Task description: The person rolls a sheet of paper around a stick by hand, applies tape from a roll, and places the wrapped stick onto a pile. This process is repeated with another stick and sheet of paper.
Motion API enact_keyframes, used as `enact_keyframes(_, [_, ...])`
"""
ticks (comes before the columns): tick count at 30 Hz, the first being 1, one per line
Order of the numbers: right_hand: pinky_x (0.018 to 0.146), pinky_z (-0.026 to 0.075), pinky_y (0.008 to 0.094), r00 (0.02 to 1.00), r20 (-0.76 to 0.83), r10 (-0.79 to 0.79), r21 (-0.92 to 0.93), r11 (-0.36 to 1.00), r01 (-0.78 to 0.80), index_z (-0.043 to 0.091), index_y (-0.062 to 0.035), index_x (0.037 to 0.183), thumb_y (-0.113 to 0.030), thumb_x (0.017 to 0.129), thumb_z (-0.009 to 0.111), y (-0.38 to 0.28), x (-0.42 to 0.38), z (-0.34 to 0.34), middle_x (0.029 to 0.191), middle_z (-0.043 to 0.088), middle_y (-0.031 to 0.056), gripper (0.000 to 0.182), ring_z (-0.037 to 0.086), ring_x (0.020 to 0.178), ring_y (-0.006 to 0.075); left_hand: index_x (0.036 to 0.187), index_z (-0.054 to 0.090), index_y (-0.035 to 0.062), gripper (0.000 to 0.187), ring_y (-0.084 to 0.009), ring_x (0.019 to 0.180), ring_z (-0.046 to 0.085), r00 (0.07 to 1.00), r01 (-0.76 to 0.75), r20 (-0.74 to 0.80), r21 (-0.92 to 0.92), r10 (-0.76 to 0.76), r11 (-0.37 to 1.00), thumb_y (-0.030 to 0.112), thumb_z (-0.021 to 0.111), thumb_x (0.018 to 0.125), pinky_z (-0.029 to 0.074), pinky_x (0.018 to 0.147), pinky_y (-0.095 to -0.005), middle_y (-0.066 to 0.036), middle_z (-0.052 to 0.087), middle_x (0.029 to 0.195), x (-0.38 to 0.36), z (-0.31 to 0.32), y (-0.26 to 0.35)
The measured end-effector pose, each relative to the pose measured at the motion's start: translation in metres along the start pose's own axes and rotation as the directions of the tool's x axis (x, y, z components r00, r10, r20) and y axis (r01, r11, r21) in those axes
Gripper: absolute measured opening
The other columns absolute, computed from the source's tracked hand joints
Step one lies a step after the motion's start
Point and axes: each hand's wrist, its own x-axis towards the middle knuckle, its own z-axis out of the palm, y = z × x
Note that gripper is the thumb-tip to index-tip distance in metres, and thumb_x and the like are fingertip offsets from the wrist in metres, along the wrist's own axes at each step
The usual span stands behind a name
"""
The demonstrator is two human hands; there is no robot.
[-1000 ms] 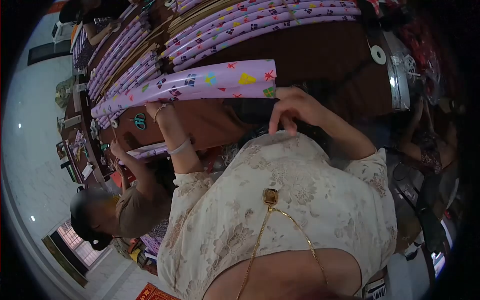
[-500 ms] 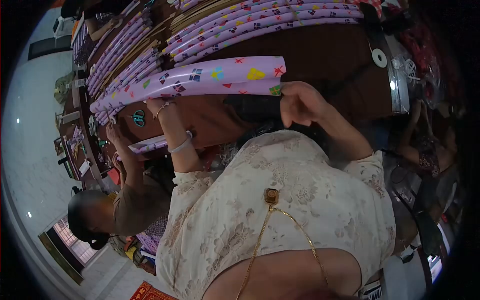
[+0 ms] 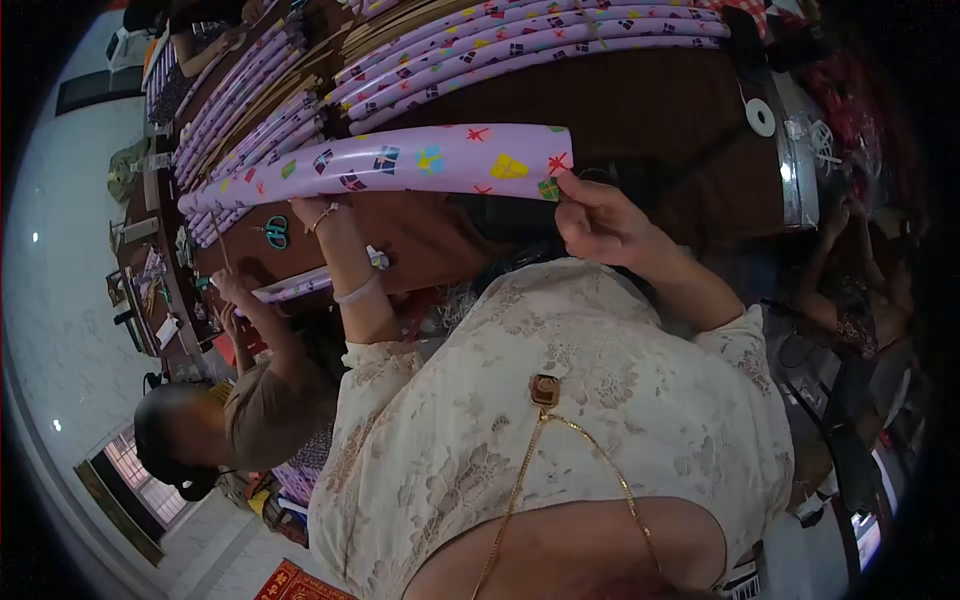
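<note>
A roll of lilac wrapping paper (image 3: pixel 400 165), printed with small colourful gift boxes, lies across the front of me. My left hand (image 3: pixel 315 208) holds it from the near side, left of its middle; most of those fingers are hidden behind the paper. At the roll's right end, my right hand (image 3: pixel 600 218) pinches the lower corner of the paper between thumb and fingers. The paper's loose edge lies close against the roll.
Finished-looking lilac rolls (image 3: pixel 520 50) lie in rows on the brown table (image 3: pixel 640 110). Teal scissors (image 3: pixel 275 232) rest near my left wrist. A white tape roll (image 3: pixel 759 117) is at the right. A co-worker (image 3: pixel 270 400) handles another roll (image 3: pixel 300 285) on the left.
My right hand has closed on the paper's lower right corner. The flap along the roll's right end now lies flatter, and the printed pattern has shifted slightly downward.
</note>
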Motion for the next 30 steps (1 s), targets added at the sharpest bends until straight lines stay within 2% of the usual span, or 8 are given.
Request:
enact_keyframes(3, [0.033, 0.033, 0.0179, 0.995, -0.091, 0.031, 0.384, 0.923, 0.006, 0.061, 0.0003, 0.087, -0.036, 0.094, 0.027, -0.003, 0.003, 0.009, 0.071, 0.064, 0.0130, 0.050, 0.040, 0.032, 0.0085, 0.104, 0.049, 0.0013, 0.028, -0.0272, 0.084, 0.059, 1.000, 0.010, -0.021, -0.032, -0.011, 0.999, 0.020, 0.045, 0.084, 0.052, 0.072, -0.0416, -0.013, 0.058, 0.097, -0.003, 0.000, 0.002])
enact_keyframes(6, [0.034, 0.031, 0.0189, 0.965, 0.095, -0.244, -0.073, 0.965, 0.251, 0.055, 0.0006, 0.088, -0.030, 0.093, 0.033, -0.005, 0.003, 0.001, 0.067, 0.063, 0.0111, 0.038, 0.042, 0.035, 0.0085, 0.102, 0.050, 0.0009, 0.026, -0.0268, 0.082, 0.060, 0.997, 0.017, -0.068, -0.052, -0.021, 0.999, 0.018, 0.047, 0.082, 0.052, 0.071, -0.0416, -0.013, 0.058, 0.095, -0.003, 0.004, 0.005])
enact_keyframes(9, [0.036, 0.035, 0.0193, 0.942, 0.059, -0.330, -0.979, 0.164, 0.119, 0.054, -0.0020, 0.075, -0.016, 0.090, 0.037, -0.017, 0.002, 0.006, 0.065, 0.064, 0.0106, 0.027, 0.044, 0.035, 0.0110, 0.101, 0.051, 0.0006, 0.026, -0.0269, 0.082, 0.060, 0.998, 0.035, -0.054, -0.050, -0.037, 0.998, 0.017, 0.049, 0.081, 0.052, 0.071, -0.0420, -0.012, 0.058, 0.093, 0.003, -0.004, 0.006])
enact_keyframes(13, [0.035, 0.032, 0.0187, 0.924, 0.079, -0.374, -0.981, 0.135, 0.138, 0.051, -0.0023, 0.071, -0.015, 0.089, 0.037, -0.011, 0.004, 0.007, 0.065, 0.063, 0.0107, 0.027, 0.041, 0.034, 0.0080, 0.102, 0.051, 0.0004, 0.026, -0.0277, 0.083, 0.060, 0.994, 0.056, -0.095, -0.036, -0.059, 0.998, 0.015, 0.050, 0.080, 0.052, 0.071, -0.0428, -0.013, 0.058, 0.095, 0.007, 0.000, 0.005])
enact_keyframes(16, [0.033, 0.027, 0.0186, 0.947, -0.224, -0.230, -0.636, 0.770, 0.037, 0.049, -0.0028, 0.071, -0.016, 0.091, 0.031, -0.004, 0.000, 0.014, 0.064, 0.062, 0.0117, 0.030, 0.035, 0.034, 0.0050, 0.102, 0.051, 0.0014, 0.026, -0.0276, 0.085, 0.060, 0.996, 0.067, -0.063, -0.051, -0.070, 0.996, 0.017, 0.051, 0.080, 0.053, 0.071, -0.0430, -0.013, 0.058, 0.097, 0.004, -0.005, 0.002])
enact_keyframes(20, [0.033, 0.026, 0.0187, 0.934, -0.190, -0.302, -0.521, 0.837, 0.165, 0.051, -0.0030, 0.073, -0.021, 0.090, 0.035, 0.003, -0.006, 0.009, 0.065, 0.062, 0.0111, 0.030, 0.032, 0.032, 0.0062, 0.102, 0.050, 0.0018, 0.026, -0.0274, 0.083, 0.060, 1.000, 0.002, -0.015, 0.024, -0.002, 1.000, 0.017, 0.050, 0.081, 0.053, 0.068, -0.0423, -0.013, 0.058, 0.097, 0.010, -0.010, -0.004])
enact_keyframes(25, [0.033, 0.026, 0.0199, 0.956, -0.187, -0.224, 0.155, 0.955, 0.254, 0.052, -0.0030, 0.076, -0.023, 0.090, 0.036, 0.009, -0.005, -0.022, 0.071, 0.063, 0.0134, 0.029, 0.030, 0.032, 0.0071, 0.100, 0.051, 0.0022, 0.024, -0.0254, 0.076, 0.061, 1.000, 0.017, -0.022, -0.086, -0.019, 0.996, 0.018, 0.050, 0.081, 0.054, 0.065, -0.0396, -0.012, 0.059, 0.090, -0.001, 0.007, -0.002])
enact_keyframes(30, [0.028, 0.023, 0.0187, 0.791, -0.361, -0.495, -0.796, 0.605, 0.016, 0.053, -0.0017, 0.067, -0.026, 0.089, 0.037, -0.009, -0.003, 0.007, 0.056, 0.060, 0.0112, 0.036, 0.032, 0.028, 0.0063, 0.090, 0.053, 0.0068, 0.023, -0.0192, 0.065, 0.058, 0.998, -0.020, -0.065, -0.094, 0.014, 0.995, 0.028, 0.047, 0.083, 0.049, 0.050, -0.0322, -0.007, 0.058, 0.079, 0.004, 0.017, -0.015])
